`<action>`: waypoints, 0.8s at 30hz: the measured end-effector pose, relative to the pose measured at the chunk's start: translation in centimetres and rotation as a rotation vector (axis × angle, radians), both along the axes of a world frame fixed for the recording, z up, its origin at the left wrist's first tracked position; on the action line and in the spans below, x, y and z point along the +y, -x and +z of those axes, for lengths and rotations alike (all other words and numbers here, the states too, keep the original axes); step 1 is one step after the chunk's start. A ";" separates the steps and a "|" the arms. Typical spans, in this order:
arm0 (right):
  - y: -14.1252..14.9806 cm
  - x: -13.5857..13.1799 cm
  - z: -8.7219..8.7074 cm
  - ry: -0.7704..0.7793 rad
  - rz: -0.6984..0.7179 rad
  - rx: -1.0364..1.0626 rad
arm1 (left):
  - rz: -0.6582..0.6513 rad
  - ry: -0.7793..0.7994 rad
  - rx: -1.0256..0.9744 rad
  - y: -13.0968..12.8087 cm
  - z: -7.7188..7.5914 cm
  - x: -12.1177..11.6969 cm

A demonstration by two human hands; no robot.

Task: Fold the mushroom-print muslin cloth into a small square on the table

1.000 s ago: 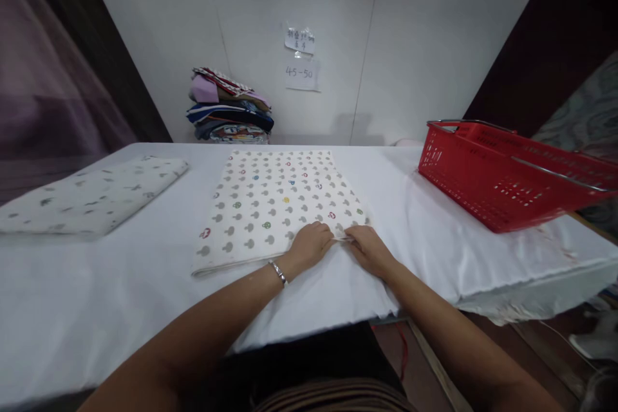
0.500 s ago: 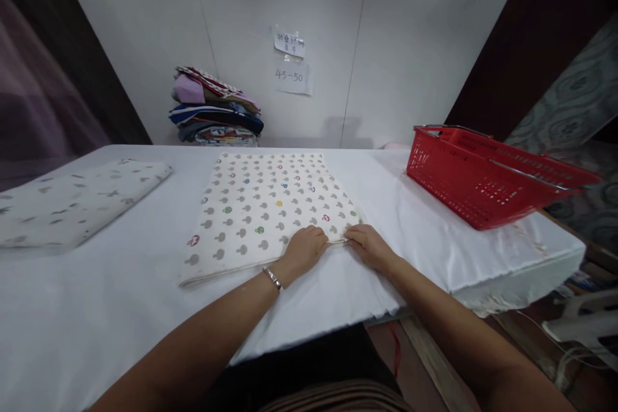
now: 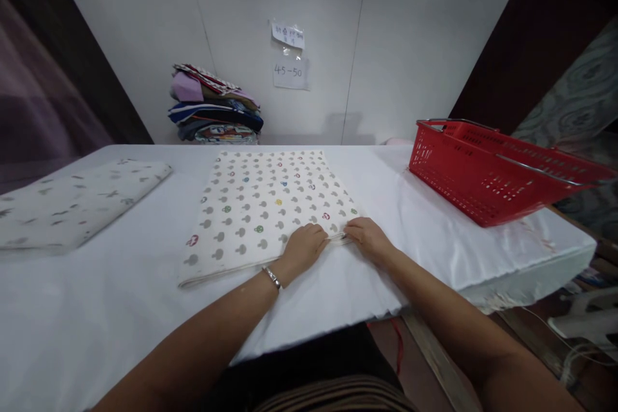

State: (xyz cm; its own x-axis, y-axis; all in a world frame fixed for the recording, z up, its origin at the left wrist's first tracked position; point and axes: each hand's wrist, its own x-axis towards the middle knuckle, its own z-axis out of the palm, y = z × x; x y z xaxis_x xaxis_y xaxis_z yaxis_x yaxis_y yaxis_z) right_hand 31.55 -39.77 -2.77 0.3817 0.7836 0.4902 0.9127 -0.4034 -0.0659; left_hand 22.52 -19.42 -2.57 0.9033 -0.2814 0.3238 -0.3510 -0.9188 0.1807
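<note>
A folded cream cloth (image 3: 261, 206) printed with grey and coloured mushrooms lies flat on the white table (image 3: 120, 309) in front of me. My left hand (image 3: 305, 248) rests curled on its near right edge, fingers pinched on the hem; a silver bracelet sits on that wrist. My right hand (image 3: 367, 238) is closed on the same near right corner, fingertips almost meeting the left hand's. Both hands grip the cloth's edge close together.
A second folded cloth (image 3: 72, 203) with grey prints lies at the left. A red plastic basket (image 3: 497, 167) stands at the right. A stack of folded clothes (image 3: 215, 106) sits against the back wall under paper notes (image 3: 288, 55). The table's right edge drops off near the basket.
The hands have stayed on the cloth's near right corner. Only my view has shifted slightly.
</note>
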 end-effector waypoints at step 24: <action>0.2 0.1 -1.2 -0.050 -0.036 -0.070 | -0.139 -0.320 -0.150 -0.5 -0.3 -1.4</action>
State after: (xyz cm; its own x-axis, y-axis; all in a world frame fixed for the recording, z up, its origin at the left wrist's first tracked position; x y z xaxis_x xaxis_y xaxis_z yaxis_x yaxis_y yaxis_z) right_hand 31.33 -39.69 -3.99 0.3726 0.7438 0.5549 0.9008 -0.4337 -0.0235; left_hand 22.97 -20.83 -2.84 0.7987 -0.5061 0.3255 -0.4770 -0.8623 -0.1701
